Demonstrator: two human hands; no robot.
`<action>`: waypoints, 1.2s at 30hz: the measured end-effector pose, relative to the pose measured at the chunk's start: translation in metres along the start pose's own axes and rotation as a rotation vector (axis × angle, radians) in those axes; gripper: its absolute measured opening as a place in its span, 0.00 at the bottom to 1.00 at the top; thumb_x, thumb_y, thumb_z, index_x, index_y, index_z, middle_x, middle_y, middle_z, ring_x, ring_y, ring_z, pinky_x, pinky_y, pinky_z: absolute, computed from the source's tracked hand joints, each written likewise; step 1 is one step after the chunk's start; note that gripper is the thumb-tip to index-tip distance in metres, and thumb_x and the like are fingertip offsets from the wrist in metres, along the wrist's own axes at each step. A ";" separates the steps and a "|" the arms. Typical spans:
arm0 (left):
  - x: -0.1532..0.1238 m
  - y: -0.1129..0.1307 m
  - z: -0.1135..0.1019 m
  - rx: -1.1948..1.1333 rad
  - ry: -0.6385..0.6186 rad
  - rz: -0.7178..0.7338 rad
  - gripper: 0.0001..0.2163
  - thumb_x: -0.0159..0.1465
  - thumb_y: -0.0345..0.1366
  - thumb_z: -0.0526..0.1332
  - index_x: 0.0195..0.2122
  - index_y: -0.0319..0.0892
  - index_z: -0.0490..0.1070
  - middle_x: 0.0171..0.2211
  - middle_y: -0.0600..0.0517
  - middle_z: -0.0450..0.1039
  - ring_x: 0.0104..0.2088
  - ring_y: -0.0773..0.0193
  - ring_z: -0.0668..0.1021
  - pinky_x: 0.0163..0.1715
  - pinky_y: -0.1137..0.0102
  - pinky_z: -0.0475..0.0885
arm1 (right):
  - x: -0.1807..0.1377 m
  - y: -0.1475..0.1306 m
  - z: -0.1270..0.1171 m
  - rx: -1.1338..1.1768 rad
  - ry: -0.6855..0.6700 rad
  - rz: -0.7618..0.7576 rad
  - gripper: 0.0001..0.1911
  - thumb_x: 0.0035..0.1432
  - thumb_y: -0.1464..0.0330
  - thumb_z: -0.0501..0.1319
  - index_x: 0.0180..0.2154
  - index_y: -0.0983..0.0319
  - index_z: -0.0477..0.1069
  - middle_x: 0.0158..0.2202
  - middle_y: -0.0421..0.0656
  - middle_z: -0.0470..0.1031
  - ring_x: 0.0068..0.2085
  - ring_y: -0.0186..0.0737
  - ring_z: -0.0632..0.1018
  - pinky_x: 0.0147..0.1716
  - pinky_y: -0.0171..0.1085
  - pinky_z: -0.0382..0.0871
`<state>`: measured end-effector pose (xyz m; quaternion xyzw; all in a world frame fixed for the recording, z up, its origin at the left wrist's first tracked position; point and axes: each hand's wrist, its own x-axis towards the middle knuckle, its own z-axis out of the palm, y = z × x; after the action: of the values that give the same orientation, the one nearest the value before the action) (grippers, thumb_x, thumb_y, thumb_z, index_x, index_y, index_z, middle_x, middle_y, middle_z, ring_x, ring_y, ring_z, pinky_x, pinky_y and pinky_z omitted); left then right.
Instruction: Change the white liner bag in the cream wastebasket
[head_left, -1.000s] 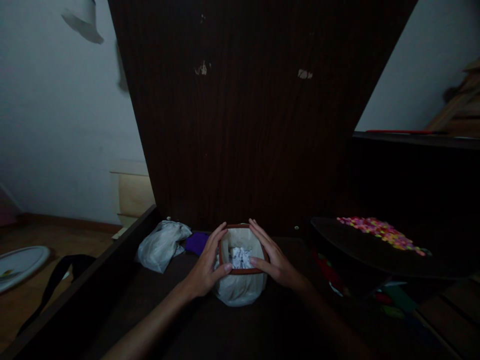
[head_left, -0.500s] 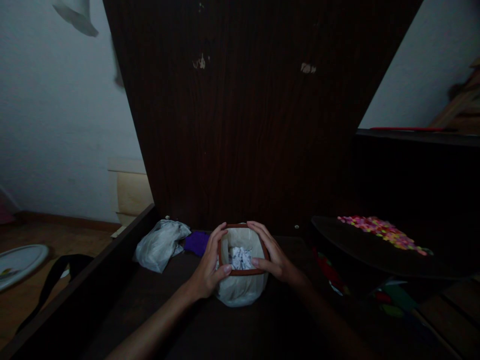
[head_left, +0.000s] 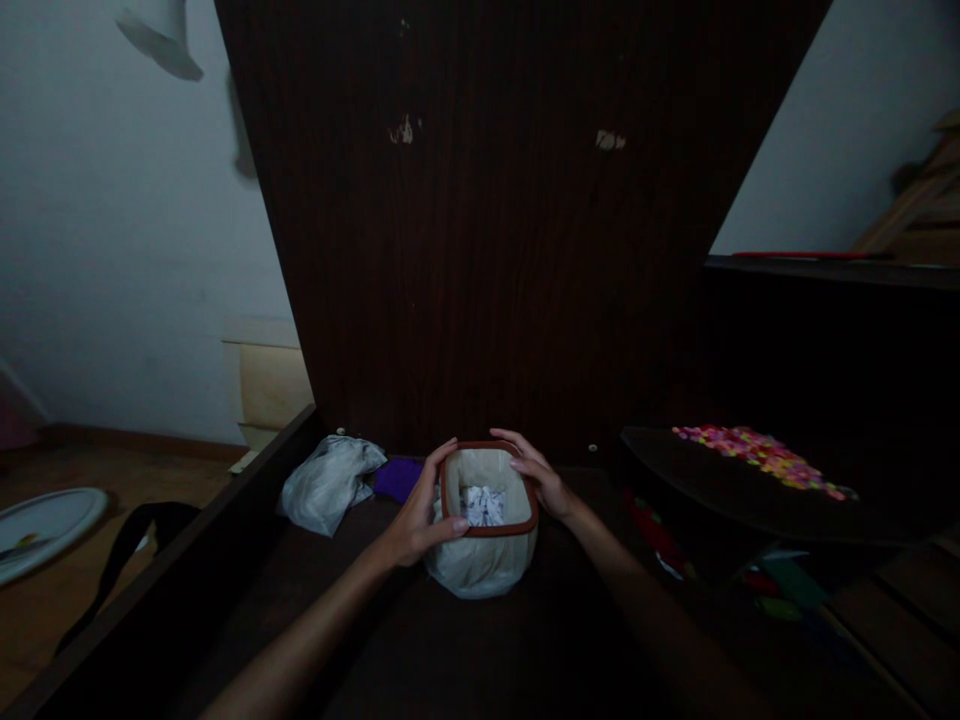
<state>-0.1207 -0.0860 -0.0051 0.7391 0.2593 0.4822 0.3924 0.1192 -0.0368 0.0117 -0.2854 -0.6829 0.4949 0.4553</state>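
as left hand [head_left: 416, 520], right hand [head_left: 538, 478] fingers clamp brown rounded-square rim [head_left: 487, 531], crinkly liner [head_left: 480, 566] bulges.

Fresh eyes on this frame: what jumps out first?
The hands at centre: the left hand grips the near-left rim of a small brown-rimmed bin lined with a pale bag. The right hand touches its far-right rim, and crumpled paper lies inside. Next come the bright pink-and-yellow pieces scattered on a dark tray at right. A tall dark wood panel fills the background.
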 end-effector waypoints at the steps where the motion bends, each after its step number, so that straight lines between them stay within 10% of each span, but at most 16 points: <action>1: 0.000 0.001 0.000 -0.013 0.001 -0.009 0.45 0.60 0.59 0.65 0.71 0.44 0.46 0.72 0.40 0.47 0.70 0.37 0.57 0.69 0.45 0.52 | -0.001 0.003 0.001 -0.018 0.010 0.017 0.28 0.60 0.57 0.56 0.59 0.60 0.66 0.58 0.51 0.75 0.58 0.52 0.76 0.56 0.52 0.70; 8: -0.004 0.008 0.000 -0.055 -0.019 -0.062 0.55 0.55 0.65 0.66 0.73 0.43 0.39 0.71 0.38 0.51 0.70 0.37 0.57 0.70 0.46 0.50 | -0.012 0.014 0.015 0.242 0.032 0.181 0.29 0.61 0.44 0.53 0.43 0.59 0.77 0.44 0.49 0.83 0.54 0.55 0.79 0.56 0.57 0.70; 15: -0.013 -0.001 0.006 -0.179 -0.061 -0.072 0.69 0.44 0.63 0.74 0.73 0.46 0.26 0.73 0.35 0.44 0.72 0.37 0.52 0.70 0.44 0.45 | -0.026 0.015 0.019 0.291 -0.042 0.297 0.42 0.57 0.34 0.50 0.50 0.60 0.77 0.51 0.49 0.81 0.62 0.56 0.73 0.64 0.58 0.60; 27: -0.020 -0.010 0.022 -0.178 -0.020 -0.018 0.69 0.47 0.52 0.78 0.73 0.47 0.21 0.72 0.35 0.46 0.71 0.39 0.53 0.70 0.44 0.44 | -0.023 -0.055 -0.008 -0.507 -0.100 0.059 0.43 0.65 0.41 0.51 0.71 0.56 0.49 0.73 0.50 0.50 0.73 0.51 0.52 0.70 0.57 0.43; 36: -0.018 -0.014 0.021 -0.128 -0.007 0.029 0.67 0.47 0.51 0.77 0.73 0.45 0.25 0.71 0.35 0.47 0.71 0.38 0.55 0.69 0.45 0.48 | -0.024 -0.097 0.013 -0.869 -0.380 0.045 0.70 0.41 0.43 0.73 0.73 0.66 0.39 0.73 0.61 0.45 0.72 0.61 0.51 0.69 0.58 0.51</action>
<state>-0.1093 -0.0992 -0.0306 0.7179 0.2157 0.5007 0.4329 0.1233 -0.0957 0.0928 -0.3686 -0.8916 0.2163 0.1499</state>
